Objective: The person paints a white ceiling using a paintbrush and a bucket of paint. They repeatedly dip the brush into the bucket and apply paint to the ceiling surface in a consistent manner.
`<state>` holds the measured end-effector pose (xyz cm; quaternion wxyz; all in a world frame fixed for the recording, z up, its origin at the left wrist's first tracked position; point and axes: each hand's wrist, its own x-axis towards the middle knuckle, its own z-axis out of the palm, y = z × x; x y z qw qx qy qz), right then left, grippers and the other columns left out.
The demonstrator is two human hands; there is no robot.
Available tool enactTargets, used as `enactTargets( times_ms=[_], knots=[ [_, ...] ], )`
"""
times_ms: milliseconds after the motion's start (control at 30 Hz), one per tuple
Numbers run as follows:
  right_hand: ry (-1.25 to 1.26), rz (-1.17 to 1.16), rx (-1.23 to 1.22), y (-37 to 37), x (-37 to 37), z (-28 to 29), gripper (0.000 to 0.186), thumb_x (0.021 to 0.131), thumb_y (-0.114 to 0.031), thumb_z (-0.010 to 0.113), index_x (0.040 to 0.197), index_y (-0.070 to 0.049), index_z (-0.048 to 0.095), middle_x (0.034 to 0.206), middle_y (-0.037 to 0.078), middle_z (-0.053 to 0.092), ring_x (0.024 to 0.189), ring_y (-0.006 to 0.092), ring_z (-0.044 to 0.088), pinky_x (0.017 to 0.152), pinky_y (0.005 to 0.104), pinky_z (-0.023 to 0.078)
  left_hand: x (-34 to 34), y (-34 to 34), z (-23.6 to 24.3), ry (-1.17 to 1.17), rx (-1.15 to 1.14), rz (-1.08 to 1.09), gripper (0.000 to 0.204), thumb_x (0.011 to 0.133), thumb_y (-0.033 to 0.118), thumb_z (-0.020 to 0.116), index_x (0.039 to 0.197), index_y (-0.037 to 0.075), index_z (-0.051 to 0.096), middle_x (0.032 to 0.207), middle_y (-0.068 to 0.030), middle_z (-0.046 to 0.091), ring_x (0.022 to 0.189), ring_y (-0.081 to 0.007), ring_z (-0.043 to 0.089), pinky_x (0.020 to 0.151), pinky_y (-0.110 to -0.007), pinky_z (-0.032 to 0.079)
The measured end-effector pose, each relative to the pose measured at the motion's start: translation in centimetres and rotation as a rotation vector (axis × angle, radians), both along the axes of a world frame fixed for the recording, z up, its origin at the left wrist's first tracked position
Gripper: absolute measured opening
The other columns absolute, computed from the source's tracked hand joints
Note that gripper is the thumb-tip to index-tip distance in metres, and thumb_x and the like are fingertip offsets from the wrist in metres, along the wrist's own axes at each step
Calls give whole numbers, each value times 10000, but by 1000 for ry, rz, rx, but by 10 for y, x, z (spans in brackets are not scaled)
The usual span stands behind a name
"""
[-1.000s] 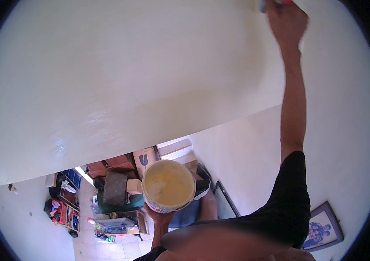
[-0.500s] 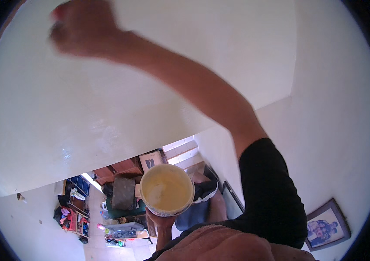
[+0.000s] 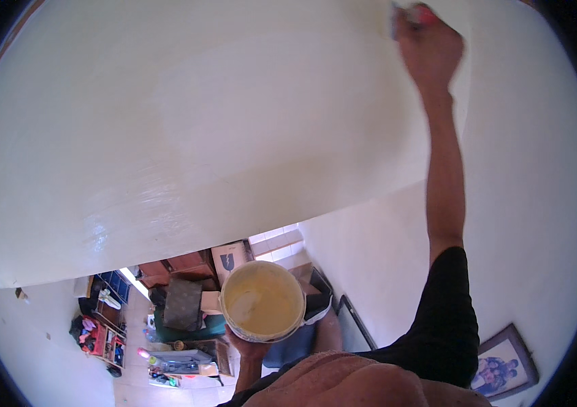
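A framed wall photo [image 3: 501, 370] marks this as a home.

Plastic bucket [image 3: 265, 271], smooth glossy-streaked wall [image 3: 234, 129]

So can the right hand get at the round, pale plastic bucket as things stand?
Probably yes, once lowered: the right hand, gripping a blurred red object, is up near the pale surface, but the left hand supports the bucket with its mouth uncovered.

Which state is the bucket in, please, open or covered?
Open: no lid covers the bucket, and its yellowish inside shows above the left hand.
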<state>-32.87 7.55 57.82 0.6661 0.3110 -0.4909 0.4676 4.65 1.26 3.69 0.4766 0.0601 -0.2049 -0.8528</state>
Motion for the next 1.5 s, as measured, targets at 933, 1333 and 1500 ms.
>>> enactTargets(
  times_ms=[933,1333,1500],
  knots=[
    [207,1491,1156,4,109,-376,255,695,-11,745,945,-26,697,879,96,747,727,252,722,682,345,560,-5,-7,1,-59,122,-37,1035,776,875,375,1505,140,368,1496,-131,438,1350,-377,435,1097,-592,348],
    [-527,1592,751,32,151,-404,212,778,-27,734,985,-9,692,903,146,741,795,223,743,710,338,595,-5,5,-27,-82,17,344,973,822,823,437,1492,121,366,1484,-124,449,1322,-331,472,1086,-492,420],
    [-489,1461,917,28,163,-406,263,783,-17,734,1040,4,681,938,165,737,766,253,736,685,320,584,-6,-2,-18,-155,37,311,892,873,759,424,1477,105,383,1465,-129,465,1309,-322,483,1075,-482,431]
  ],
)
